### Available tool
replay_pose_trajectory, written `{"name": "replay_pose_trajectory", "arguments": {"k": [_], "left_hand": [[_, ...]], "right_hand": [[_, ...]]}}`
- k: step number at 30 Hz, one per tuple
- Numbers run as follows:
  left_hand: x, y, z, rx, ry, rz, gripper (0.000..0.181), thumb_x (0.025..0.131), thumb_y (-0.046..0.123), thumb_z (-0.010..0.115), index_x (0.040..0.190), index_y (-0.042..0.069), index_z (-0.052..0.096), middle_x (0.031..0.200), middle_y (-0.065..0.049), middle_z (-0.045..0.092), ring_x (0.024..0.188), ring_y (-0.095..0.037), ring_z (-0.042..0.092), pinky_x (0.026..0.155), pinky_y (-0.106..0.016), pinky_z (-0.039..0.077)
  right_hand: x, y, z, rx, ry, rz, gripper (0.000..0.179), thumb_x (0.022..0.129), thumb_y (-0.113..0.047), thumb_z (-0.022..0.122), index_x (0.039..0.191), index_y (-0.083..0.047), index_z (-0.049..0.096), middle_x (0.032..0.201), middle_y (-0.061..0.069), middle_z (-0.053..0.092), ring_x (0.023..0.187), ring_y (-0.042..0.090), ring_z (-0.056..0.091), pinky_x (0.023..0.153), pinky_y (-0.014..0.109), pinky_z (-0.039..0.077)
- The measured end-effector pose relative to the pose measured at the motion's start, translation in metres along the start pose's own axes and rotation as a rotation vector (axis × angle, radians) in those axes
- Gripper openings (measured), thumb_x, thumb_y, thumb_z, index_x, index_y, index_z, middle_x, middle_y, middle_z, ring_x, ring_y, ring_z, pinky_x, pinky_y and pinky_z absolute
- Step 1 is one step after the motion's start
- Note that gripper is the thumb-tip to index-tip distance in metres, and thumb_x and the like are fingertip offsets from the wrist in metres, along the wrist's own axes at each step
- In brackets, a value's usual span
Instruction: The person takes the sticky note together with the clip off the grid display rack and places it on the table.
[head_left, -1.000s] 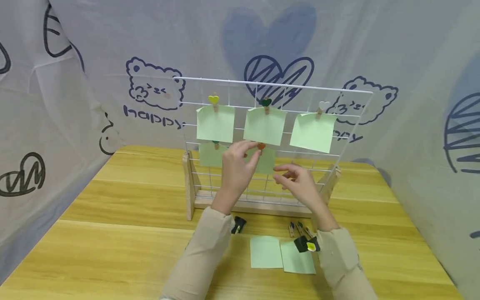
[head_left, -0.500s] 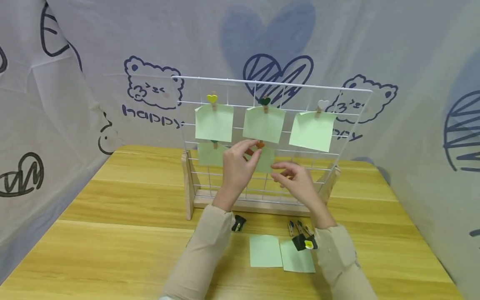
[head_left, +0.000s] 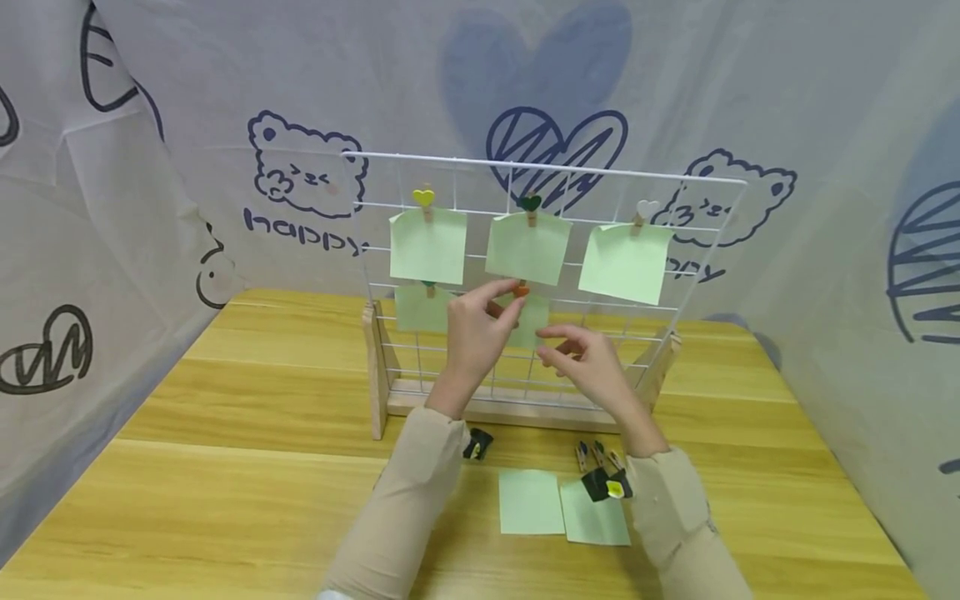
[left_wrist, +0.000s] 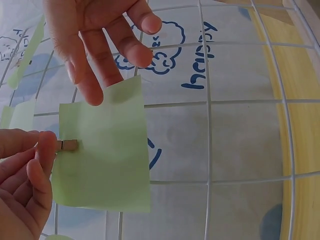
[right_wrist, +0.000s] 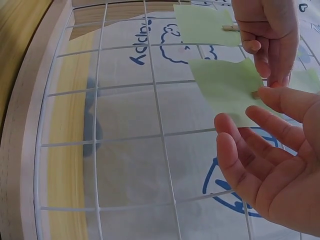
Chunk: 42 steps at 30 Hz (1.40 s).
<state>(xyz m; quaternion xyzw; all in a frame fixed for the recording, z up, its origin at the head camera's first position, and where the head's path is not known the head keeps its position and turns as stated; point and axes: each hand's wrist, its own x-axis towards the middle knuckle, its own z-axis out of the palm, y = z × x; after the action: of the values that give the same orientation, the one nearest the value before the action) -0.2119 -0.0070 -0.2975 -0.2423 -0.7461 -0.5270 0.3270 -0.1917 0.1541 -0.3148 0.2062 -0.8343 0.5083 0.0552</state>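
In the head view my left hand (head_left: 480, 329) pinches a small wooden clothespin with an orange heart (head_left: 521, 291) at the top of a green paper note (head_left: 531, 321). The clothespin's wooden end (left_wrist: 70, 145) lies over the note in the left wrist view. My right hand (head_left: 588, 358) is at the note's right edge, thumb and fingers apart and loosely bent. One of its fingertips overlaps the note's front and another goes behind the edge in the left wrist view. The note hangs against a white wire grid (head_left: 600, 340), below the middle note (head_left: 528, 250) of the upper row.
Other notes hang from heart clothespins, including a left note (head_left: 427, 250), a right note (head_left: 626, 262) and a lower-left note (head_left: 420, 310). A wooden stand (head_left: 375, 375) holds the grid. On the table lie two notes (head_left: 531, 504) and several clothespins (head_left: 598, 454).
My right hand has shifted slightly left toward the note's edge. My left hand has stayed at the orange-heart clothespin.
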Motion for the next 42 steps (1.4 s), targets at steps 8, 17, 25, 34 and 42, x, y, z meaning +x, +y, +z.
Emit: {"name": "replay_pose_trajectory", "arguments": {"k": [8,17,25,34,42], "left_hand": [[0.0,-0.003,0.0,-0.043,0.003,-0.01,0.015,0.079,-0.004,0.064,0.094,-0.007,0.065,0.087,-0.016,0.066,0.048,-0.015,0.058,0.035,-0.017,0.038],[0.001,-0.004,-0.002,-0.064,0.007,-0.053,0.014,0.079,-0.002,0.065,0.092,-0.005,0.066,0.088,-0.014,0.067,0.045,-0.013,0.054,0.036,-0.018,0.038],[0.004,-0.005,-0.004,-0.029,-0.001,-0.035,0.017,0.076,-0.001,0.068,0.093,-0.005,0.067,0.084,-0.014,0.067,0.047,-0.014,0.052,0.043,-0.018,0.041],[0.008,-0.004,-0.008,0.058,-0.102,-0.03,0.012,0.077,0.001,0.068,0.088,-0.004,0.068,0.081,-0.013,0.065,0.053,-0.015,0.05,0.047,-0.018,0.04],[0.009,-0.003,-0.013,0.099,-0.154,-0.073,0.013,0.077,0.004,0.068,0.088,-0.002,0.068,0.08,-0.012,0.063,0.056,-0.016,0.054,0.051,-0.019,0.046]], "right_hand": [[0.0,-0.002,0.0,0.009,0.0,0.011,0.025,0.086,-0.007,0.059,0.108,0.006,0.059,0.085,0.019,0.064,0.068,0.019,0.06,0.059,0.035,0.053],[-0.001,0.0,0.001,0.011,-0.01,0.006,0.024,0.087,-0.007,0.058,0.108,0.005,0.059,0.09,0.019,0.063,0.068,0.019,0.059,0.06,0.041,0.053],[-0.001,0.001,0.001,0.013,-0.025,0.017,0.025,0.087,-0.009,0.058,0.107,0.005,0.059,0.091,0.019,0.063,0.07,0.02,0.06,0.061,0.038,0.053],[0.0,0.001,0.002,0.011,-0.037,0.028,0.028,0.087,-0.01,0.059,0.11,0.006,0.059,0.091,0.019,0.063,0.071,0.021,0.06,0.06,0.039,0.052],[0.0,0.001,0.003,0.011,-0.047,0.025,0.027,0.087,-0.011,0.059,0.109,0.004,0.059,0.09,0.019,0.063,0.07,0.018,0.06,0.059,0.029,0.052]]}}
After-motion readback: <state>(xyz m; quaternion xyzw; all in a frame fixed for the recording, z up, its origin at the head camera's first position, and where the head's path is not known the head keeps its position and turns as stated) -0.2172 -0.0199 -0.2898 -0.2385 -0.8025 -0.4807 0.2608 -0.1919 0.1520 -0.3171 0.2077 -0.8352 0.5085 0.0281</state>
